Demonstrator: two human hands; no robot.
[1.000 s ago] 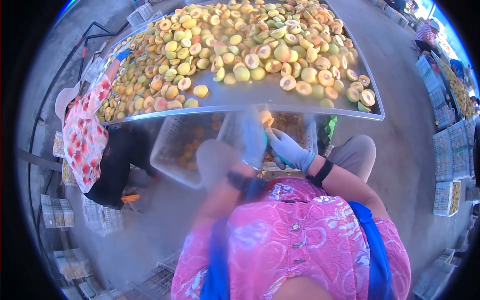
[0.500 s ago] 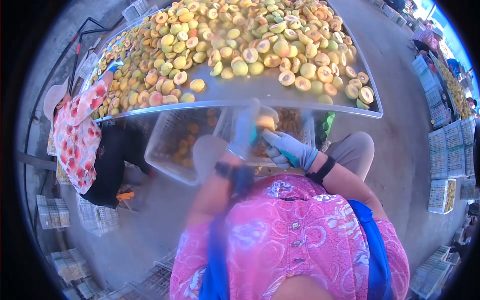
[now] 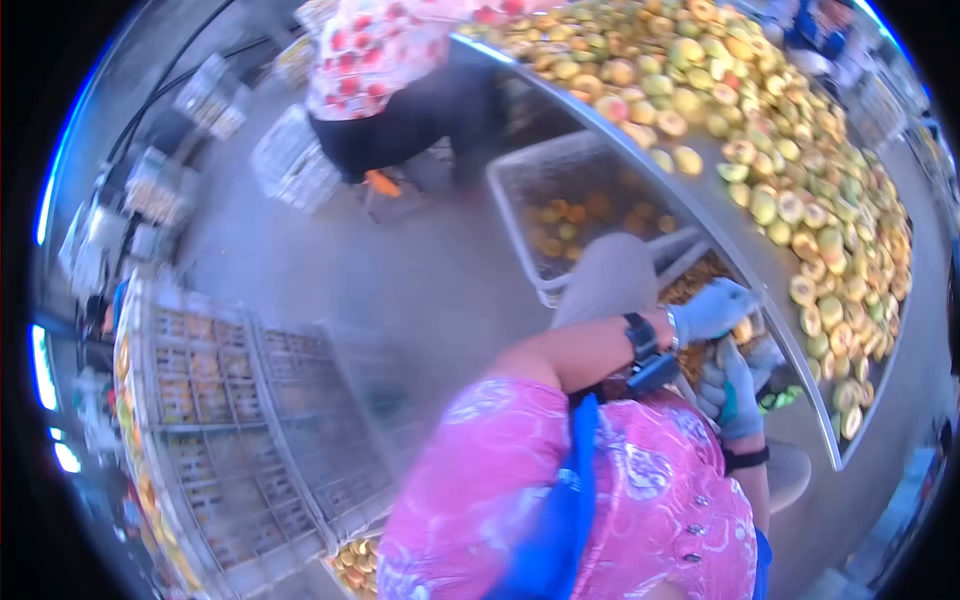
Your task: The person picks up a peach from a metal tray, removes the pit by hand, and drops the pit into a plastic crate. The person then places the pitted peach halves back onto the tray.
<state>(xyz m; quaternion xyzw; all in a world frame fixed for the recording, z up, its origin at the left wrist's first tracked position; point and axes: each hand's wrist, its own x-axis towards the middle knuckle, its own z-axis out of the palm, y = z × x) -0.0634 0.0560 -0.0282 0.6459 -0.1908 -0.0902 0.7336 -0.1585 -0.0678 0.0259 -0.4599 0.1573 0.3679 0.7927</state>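
Note:
Both hands wear pale gloves and meet above a crate beside the metal table's edge. My left hand (image 3: 712,308), below a dark wristwatch, is closed at a yellow-orange piece of fruit (image 3: 743,330). Just below it, my right hand (image 3: 735,390) has its fingers curled; what they hold is hidden. Halved and whole yellow-green fruits (image 3: 765,200) are heaped on the table (image 3: 690,205). Under my hands the crate (image 3: 685,258) contains brownish fruit pieces. A second, pale crate (image 3: 510,215) with orange fruit stands beside my knee.
A person in a floral top (image 3: 375,60) is at the table's far left end. Large stacked crates (image 3: 215,430) with fruit stand at the lower left. More crates (image 3: 300,160) are behind the person, near an orange object (image 3: 382,183).
The view has swung left, so the table and my hands appear further right and tilted, and the stacked crates show at lower left. My hands remain close together at the fruit.

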